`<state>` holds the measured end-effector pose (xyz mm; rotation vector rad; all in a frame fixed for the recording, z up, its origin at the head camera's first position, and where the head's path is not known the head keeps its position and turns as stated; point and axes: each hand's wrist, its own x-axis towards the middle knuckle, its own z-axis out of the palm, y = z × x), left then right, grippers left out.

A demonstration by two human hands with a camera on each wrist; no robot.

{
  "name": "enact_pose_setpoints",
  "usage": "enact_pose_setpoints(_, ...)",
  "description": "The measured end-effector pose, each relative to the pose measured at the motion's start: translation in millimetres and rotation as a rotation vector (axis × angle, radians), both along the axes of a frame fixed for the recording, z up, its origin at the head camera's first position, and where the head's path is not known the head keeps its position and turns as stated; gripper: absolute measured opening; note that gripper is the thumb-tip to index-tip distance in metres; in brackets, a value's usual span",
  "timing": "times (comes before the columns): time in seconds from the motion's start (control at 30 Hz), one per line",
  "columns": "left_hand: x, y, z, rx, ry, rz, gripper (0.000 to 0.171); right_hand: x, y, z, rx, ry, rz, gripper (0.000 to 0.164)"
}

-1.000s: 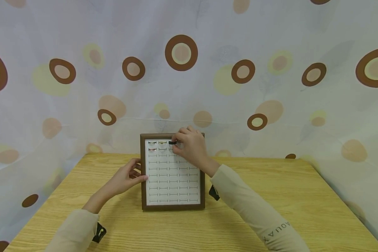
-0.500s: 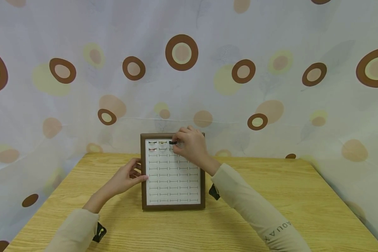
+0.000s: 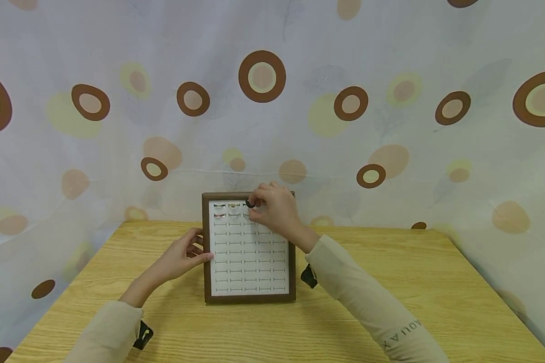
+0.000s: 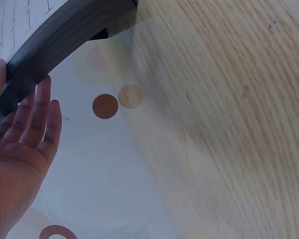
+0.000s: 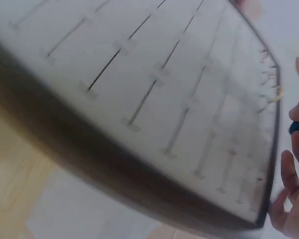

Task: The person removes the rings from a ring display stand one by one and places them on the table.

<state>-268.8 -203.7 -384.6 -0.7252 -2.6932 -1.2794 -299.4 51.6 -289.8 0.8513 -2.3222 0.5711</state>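
The board [image 3: 250,299] stands propped up on the table [image 3: 390,282], its top leaning away, and only its upper left part carries rings: a dark ring [image 3: 219,205] and a gold ring [image 3: 234,205] in the top row, a red ring [image 3: 220,216] and a pale ring [image 3: 234,215] just below. The third place in those two rows is too small and too covered to read, and the board's upper right is hidden. Lower on the board, every slot [image 3: 250,261] in sight is bare. So the work looks to be at the third place of the board's top row, with one black ring [image 3: 250,203] in hand; whether it is going in or coming out cannot be told. That black ring is in front of the board near its top edge, turned so that it looks round, and seems clear of the face. The right hand [image 3: 276,209] pinches it narrowly between thumb and fingertips. The left hand [image 3: 181,257] grips the board's left side about midway up, thumb on the front, fingers behind, the opening just as wide as the rim.
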Motion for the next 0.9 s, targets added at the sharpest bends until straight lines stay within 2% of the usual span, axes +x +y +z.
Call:
enact_pose_setpoints(0.17,-0.1,-1,0.8,-0.009,0.014,0.001,0.056,4.9,0,5.0,0.039,-0.083,0.004,0.008)
enact_pose_setpoints(0.27,0.0,0,1.0,-0.013,0.015,-0.001,0.056,5.9,2,4.7,0.064,-0.083,0.000,0.008)
enact_pose_setpoints(0.5,0.2,1,-0.4,-0.003,0.009,-0.003,0.056,8.2,15,1.1,0.034,-0.058,0.043,0.010)
enact_pose_setpoints(0.9,0.1,1,-0.4,0.001,0.009,0.000,0.056,14.0,62,-3.8,0.002,-0.063,0.056,0.010)
